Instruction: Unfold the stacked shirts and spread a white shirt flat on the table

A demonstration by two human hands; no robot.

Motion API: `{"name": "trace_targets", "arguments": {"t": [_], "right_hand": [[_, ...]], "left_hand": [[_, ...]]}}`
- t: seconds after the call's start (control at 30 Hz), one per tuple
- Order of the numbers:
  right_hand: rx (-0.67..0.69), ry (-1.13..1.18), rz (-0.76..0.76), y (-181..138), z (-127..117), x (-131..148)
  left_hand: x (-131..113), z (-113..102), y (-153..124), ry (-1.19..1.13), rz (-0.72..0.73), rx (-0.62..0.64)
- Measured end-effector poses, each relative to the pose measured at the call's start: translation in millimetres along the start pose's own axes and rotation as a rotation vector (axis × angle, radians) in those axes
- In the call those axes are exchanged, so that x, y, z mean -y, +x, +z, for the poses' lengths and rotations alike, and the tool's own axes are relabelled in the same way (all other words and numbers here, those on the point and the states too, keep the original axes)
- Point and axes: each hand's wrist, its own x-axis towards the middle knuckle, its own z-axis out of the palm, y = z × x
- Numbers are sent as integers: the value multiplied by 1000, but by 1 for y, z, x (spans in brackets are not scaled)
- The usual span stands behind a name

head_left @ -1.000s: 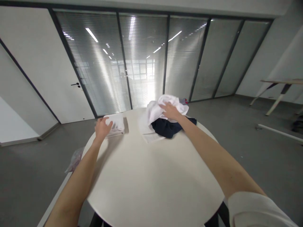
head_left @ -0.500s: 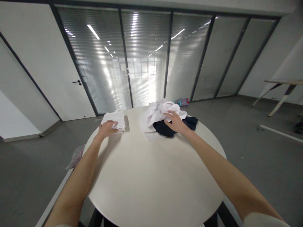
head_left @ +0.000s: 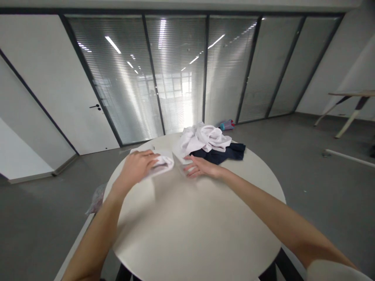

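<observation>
A round white table fills the lower middle of the head view. My left hand is closed on a folded white cloth and holds it just above the tabletop, blurred by motion. My right hand lies flat on the table with its fingers stretched out, just right of that cloth. Behind it a crumpled white garment lies on top of a dark navy garment at the table's far edge.
Glass partitions with blinds and a white door stand behind the table. A small bottle lies on the grey floor by the glass. A plastic bag lies on the floor at left. Another table stands at far right.
My left hand has taken hold of the folded white cloth and pulled it right, toward the middle. My right hand left the clothes pile and came down flat on the table.
</observation>
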Motion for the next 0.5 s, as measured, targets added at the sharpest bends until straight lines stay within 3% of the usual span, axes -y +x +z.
{"name": "trace_targets", "arguments": {"t": [0.1,0.2,0.3,0.4,0.5], "right_hand": [[60,-70,60,-1,13,-6],[77,-479,-16,-5,12,-4],[99,-685,-35,-8,8,1],[106,-577,22,-10,11,3],[144,-441,94,-17,23,6]], "left_hand": [[-61,-12,-22,-223,369,298],[-85,-8,-40,-384,475,483],[-69,4,-48,-282,259,492],[-37,18,-51,-74,-34,432],[-11,29,-57,-27,-220,435]]}}
